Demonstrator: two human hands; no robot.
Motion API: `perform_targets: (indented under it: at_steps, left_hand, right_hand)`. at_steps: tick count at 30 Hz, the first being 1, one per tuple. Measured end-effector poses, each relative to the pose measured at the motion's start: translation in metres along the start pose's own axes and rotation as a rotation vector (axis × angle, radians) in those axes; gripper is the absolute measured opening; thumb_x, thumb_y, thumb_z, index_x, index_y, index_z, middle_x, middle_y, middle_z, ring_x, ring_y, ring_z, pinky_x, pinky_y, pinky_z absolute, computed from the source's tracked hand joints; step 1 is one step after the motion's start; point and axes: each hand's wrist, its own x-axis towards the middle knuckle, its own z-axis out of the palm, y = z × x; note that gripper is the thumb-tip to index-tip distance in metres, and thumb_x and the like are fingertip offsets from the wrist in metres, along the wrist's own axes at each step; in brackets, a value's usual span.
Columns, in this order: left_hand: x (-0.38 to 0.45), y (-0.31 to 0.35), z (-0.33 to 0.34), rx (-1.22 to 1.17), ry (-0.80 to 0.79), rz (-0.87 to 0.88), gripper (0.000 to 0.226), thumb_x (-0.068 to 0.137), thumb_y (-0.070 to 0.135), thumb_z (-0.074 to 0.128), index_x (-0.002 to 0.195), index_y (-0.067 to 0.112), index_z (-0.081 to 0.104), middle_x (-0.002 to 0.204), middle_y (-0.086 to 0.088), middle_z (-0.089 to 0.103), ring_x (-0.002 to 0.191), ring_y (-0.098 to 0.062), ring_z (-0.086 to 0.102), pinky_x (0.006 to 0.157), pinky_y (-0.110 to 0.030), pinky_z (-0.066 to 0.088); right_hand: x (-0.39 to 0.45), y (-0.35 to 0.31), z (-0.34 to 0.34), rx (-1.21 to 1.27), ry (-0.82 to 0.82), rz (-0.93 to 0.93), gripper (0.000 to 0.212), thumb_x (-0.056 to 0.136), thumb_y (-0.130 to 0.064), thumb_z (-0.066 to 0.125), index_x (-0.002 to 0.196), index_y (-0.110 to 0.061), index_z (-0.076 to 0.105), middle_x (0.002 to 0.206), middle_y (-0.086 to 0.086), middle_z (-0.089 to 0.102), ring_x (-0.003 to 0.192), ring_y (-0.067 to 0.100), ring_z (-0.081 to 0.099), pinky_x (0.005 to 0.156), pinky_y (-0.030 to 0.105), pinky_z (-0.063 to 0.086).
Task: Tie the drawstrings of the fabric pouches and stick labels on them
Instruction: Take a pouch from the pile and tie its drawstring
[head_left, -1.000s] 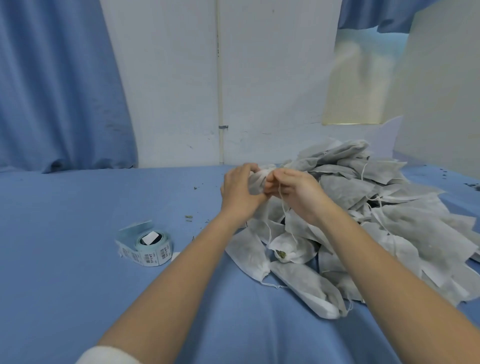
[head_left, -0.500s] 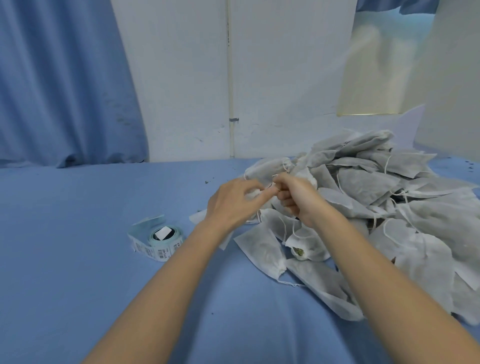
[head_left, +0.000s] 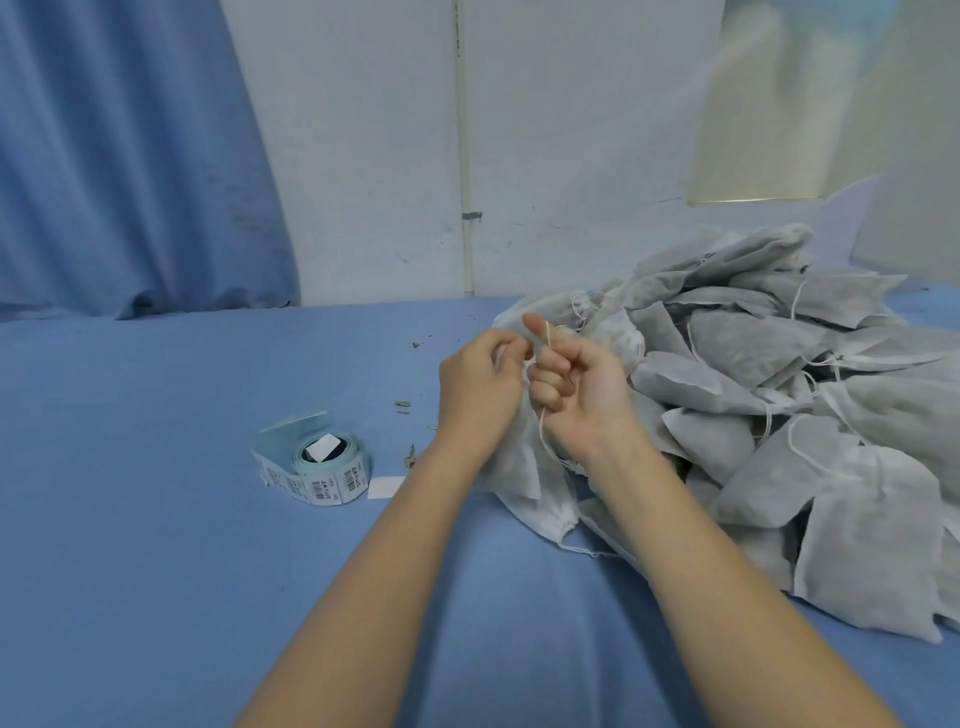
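A white fabric pouch (head_left: 511, 467) hangs below my two hands at the centre, over the blue table. Its thin white drawstring (head_left: 542, 431) runs up from the pouch and loops over the raised forefinger of my right hand (head_left: 582, 384), whose other fingers are curled. My left hand (head_left: 480, 384) is curled beside it and pinches the string near that fingertip. A roll of barcode labels (head_left: 317, 470) lies on the table left of my left forearm. A loose white label (head_left: 385, 487) lies next to the roll.
A large heap of grey-white pouches (head_left: 779, 395) with loose strings fills the right side of the blue-covered table (head_left: 156, 545). Small dark crumbs (head_left: 402, 405) dot the cloth near my left hand. A blue curtain (head_left: 119, 156) and a white wall stand behind.
My hands have lowered slightly and drawn the string out. My right forefinger now points up with the string looped over it, and the pouch hangs lower.
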Motion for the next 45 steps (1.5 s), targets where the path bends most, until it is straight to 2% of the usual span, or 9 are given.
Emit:
perform_targets:
  at_steps: [9,13,17,21,24,28,33,40,45]
  left_hand:
    - [0.006,-0.017,-0.004,0.159,0.054,0.102,0.006,0.088,0.018,0.06,0.084,0.016,0.064,0.074,0.007,0.061,0.073,-0.013,0.053,0.065,-0.022,0.039]
    - [0.003,-0.027,-0.004,0.022,0.023,0.022,0.01,0.09,0.024,0.06,0.083,0.02,0.067,0.069,0.017,0.064,0.071,0.007,0.054,0.064,-0.005,0.036]
    - [0.005,-0.031,-0.003,-0.069,0.008,-0.05,0.013,0.088,0.024,0.063,0.077,0.028,0.068,0.07,0.018,0.066,0.071,0.009,0.057,0.064,-0.005,0.038]
    - [0.007,-0.037,-0.001,-0.046,0.049,-0.117,0.018,0.089,0.024,0.059,0.073,0.029,0.067,0.07,0.017,0.065,0.072,0.005,0.057,0.062,-0.005,0.038]
    - [0.008,-0.042,0.003,-0.175,0.108,-0.234,0.025,0.088,0.02,0.057,0.065,0.028,0.063,0.061,0.015,0.062,0.066,-0.004,0.055,0.063,-0.015,0.04]
    - [0.013,-0.046,0.003,-0.407,0.093,-0.307,0.027,0.09,0.014,0.056,0.063,0.015,0.06,0.056,0.008,0.053,0.059,-0.012,0.047,0.065,-0.029,0.04]
    - [0.019,-0.045,-0.004,-0.622,-0.051,-0.294,0.028,0.094,0.01,0.052,0.067,0.014,0.059,0.057,0.009,0.053,0.056,-0.004,0.048,0.057,-0.015,0.04]
    - [0.01,-0.05,-0.006,0.152,-0.01,0.195,0.018,0.091,0.016,0.059,0.076,0.024,0.065,0.074,0.016,0.056,0.078,-0.011,0.053,0.073,-0.014,0.035]
    - [0.004,-0.058,0.008,0.331,0.069,0.199,0.014,0.093,0.018,0.056,0.089,0.011,0.067,0.09,-0.004,0.065,0.087,-0.027,0.053,0.083,-0.034,0.035]
  right_hand:
    - [0.018,0.007,-0.015,-0.171,-0.104,0.041,0.04,0.091,-0.002,0.033,0.112,-0.019,0.063,0.054,-0.006,0.036,0.042,0.006,0.015,0.033,0.014,0.019]
    - [0.024,0.012,-0.015,-0.82,-0.041,-0.095,0.05,0.09,-0.001,0.036,0.107,-0.036,0.066,0.051,-0.007,0.033,0.042,0.005,0.019,0.036,0.014,0.019]
    - [0.025,0.015,-0.019,-1.075,-0.028,-0.159,0.057,0.086,0.001,0.039,0.11,-0.045,0.063,0.049,-0.009,0.038,0.043,0.004,0.031,0.04,0.012,0.027]
    - [0.027,0.018,-0.021,-1.409,-0.017,-0.344,0.042,0.091,-0.004,0.048,0.122,-0.028,0.062,0.044,-0.015,0.043,0.051,0.002,0.041,0.056,0.012,0.034]
    - [0.028,0.016,-0.016,-1.569,0.017,-0.501,0.018,0.089,-0.01,0.056,0.106,-0.014,0.061,0.05,-0.011,0.047,0.052,-0.004,0.048,0.057,0.009,0.035]
    - [0.029,0.012,-0.011,-1.542,0.087,-0.561,0.02,0.088,-0.02,0.065,0.093,-0.016,0.046,0.058,-0.01,0.051,0.056,-0.008,0.049,0.058,0.008,0.037]
    - [0.027,0.008,-0.018,-1.258,0.027,-0.35,0.011,0.089,-0.027,0.066,0.079,-0.024,0.069,0.054,-0.02,0.057,0.049,-0.005,0.046,0.051,0.008,0.033]
    - [0.024,-0.004,-0.024,-1.169,0.075,-0.272,0.011,0.083,-0.021,0.072,0.077,-0.013,0.074,0.041,-0.017,0.048,0.04,-0.002,0.041,0.043,0.007,0.03]
    - [0.02,0.001,-0.027,-1.003,0.104,-0.227,0.024,0.086,-0.022,0.068,0.081,0.002,0.072,0.051,-0.007,0.043,0.043,0.004,0.03,0.04,0.013,0.026]
